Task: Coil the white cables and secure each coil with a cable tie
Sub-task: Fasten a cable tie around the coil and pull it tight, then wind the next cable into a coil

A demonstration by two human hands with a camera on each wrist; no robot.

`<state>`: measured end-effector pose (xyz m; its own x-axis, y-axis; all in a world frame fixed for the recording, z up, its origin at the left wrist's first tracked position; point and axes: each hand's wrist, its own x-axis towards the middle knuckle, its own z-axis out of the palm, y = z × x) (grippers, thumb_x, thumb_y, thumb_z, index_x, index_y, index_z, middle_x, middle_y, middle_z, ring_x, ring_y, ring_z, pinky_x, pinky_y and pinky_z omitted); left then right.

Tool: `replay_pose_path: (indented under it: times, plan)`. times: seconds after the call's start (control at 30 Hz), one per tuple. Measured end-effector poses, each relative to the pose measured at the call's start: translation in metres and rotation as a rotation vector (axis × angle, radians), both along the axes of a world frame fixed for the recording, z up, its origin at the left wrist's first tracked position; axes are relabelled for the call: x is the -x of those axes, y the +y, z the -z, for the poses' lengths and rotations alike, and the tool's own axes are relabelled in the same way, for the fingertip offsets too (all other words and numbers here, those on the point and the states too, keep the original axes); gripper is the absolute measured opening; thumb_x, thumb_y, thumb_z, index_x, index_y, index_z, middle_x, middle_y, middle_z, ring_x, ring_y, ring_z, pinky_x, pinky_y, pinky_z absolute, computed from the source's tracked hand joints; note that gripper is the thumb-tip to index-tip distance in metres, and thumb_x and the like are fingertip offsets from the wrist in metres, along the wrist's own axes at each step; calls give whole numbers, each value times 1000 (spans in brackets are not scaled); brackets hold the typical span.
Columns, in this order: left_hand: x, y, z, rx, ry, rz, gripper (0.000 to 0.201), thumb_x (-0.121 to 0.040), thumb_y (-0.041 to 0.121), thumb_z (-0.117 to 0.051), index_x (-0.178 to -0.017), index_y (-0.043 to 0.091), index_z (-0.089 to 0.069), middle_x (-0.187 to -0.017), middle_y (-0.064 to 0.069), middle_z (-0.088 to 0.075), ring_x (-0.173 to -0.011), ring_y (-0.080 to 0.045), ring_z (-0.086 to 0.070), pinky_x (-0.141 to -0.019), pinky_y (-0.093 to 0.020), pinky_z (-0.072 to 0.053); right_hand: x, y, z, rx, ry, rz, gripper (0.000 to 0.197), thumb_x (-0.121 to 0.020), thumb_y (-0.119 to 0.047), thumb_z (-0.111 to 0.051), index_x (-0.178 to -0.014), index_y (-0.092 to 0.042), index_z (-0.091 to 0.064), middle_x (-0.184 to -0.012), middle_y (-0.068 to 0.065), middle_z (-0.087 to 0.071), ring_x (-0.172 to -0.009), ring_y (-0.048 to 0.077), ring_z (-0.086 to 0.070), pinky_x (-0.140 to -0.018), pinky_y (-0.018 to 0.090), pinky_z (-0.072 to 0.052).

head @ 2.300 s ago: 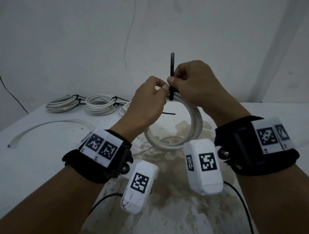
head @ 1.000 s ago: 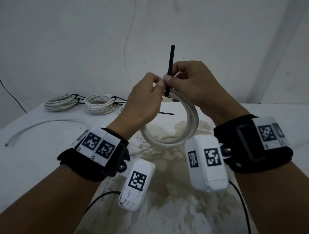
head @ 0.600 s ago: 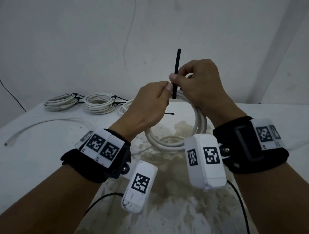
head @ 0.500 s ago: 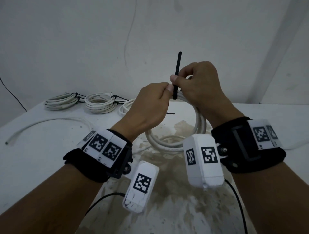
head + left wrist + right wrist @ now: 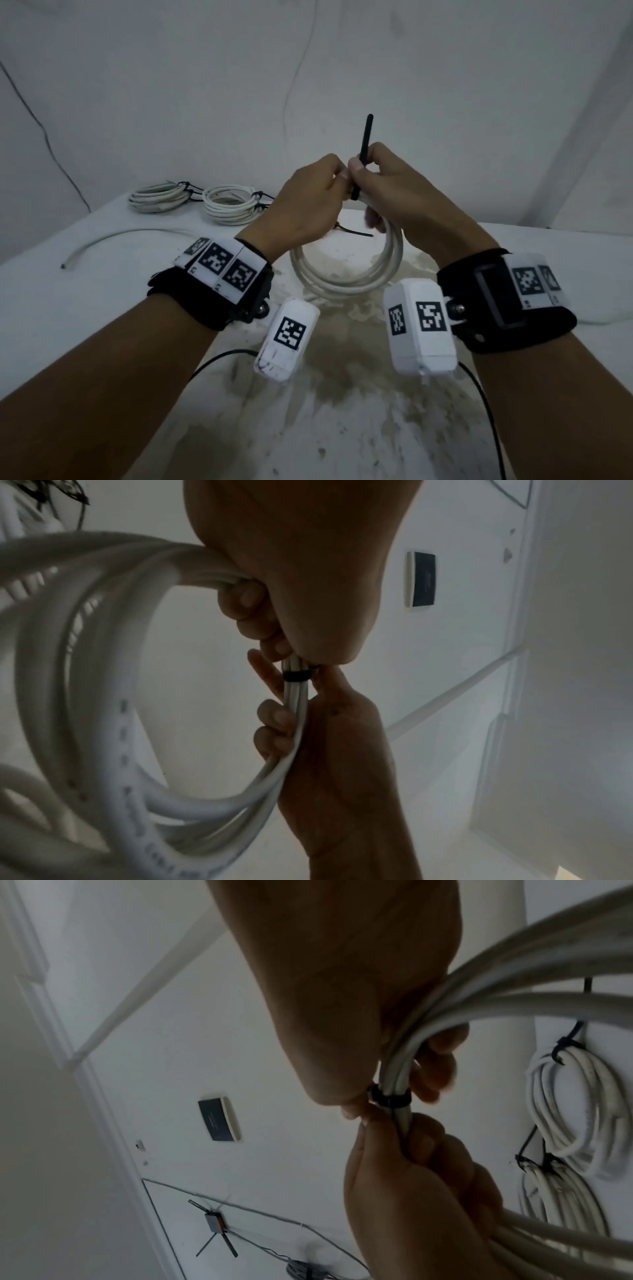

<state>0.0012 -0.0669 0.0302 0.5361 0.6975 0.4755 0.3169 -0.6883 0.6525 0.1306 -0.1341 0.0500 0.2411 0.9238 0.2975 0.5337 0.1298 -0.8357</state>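
A white cable coil (image 5: 346, 279) hangs above the table, held up at its top by both hands. My left hand (image 5: 337, 178) grips the bunched strands, thumb against the tie. A black cable tie (image 5: 364, 147) is looped round the strands, and its tail stands straight up. My right hand (image 5: 359, 168) pinches that tail between thumb and forefinger, its lower fingers curled under the coil. In the left wrist view the tie band (image 5: 297, 675) sits tight round the strands between the two hands. The right wrist view shows the same band (image 5: 388, 1099).
Two tied white coils (image 5: 157, 197) (image 5: 233, 205) lie at the back left of the white table (image 5: 68, 308). A loose white cable (image 5: 120, 236) curves across the left side. A spare black tie (image 5: 356, 233) lies behind the held coil. The wall stands close behind.
Both hands keep their hold. The coil and tie have swayed slightly left and back again, and the tail still points up.
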Motion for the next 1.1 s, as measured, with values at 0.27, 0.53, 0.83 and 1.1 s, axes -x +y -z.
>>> replay_pose_path:
  times: [0.27,0.53,0.83,1.1]
  plan:
    - [37,23,-12,524,-381,23,30,-98,35,-60,-103,6,-62,-67,0,-60,-46,-10,-49,-49,-24,-43,12,42,-15,-241,358,183,13,-99,-23,-54,-90,-15,-51,-69,9,-49,-40,14,-33,-42,21,-26]
    - [37,71,6,807,-631,-221,30,-104,25,-49,-89,5,-65,-61,0,-48,-32,-8,-41,-54,-26,-38,13,100,1,140,700,79,29,-103,-27,-53,-89,-3,-59,-79,12,-68,-43,12,-47,-44,22,-42]
    - [25,121,29,888,-325,-227,20,-92,-5,-52,-76,-5,-64,-82,-25,-66,-74,-32,-66,-81,-39,-57,-12,155,41,171,890,226,23,-104,-18,-49,-96,2,-57,-78,12,-66,-53,13,-43,-50,23,-38]
    - [31,139,45,517,85,-409,19,-81,9,-67,-67,10,-53,-65,-7,-53,-65,-24,-52,-60,-30,-38,-16,183,67,380,296,335,17,-99,-15,-54,-109,-4,-61,-114,18,-68,-84,26,-64,-69,28,-48]
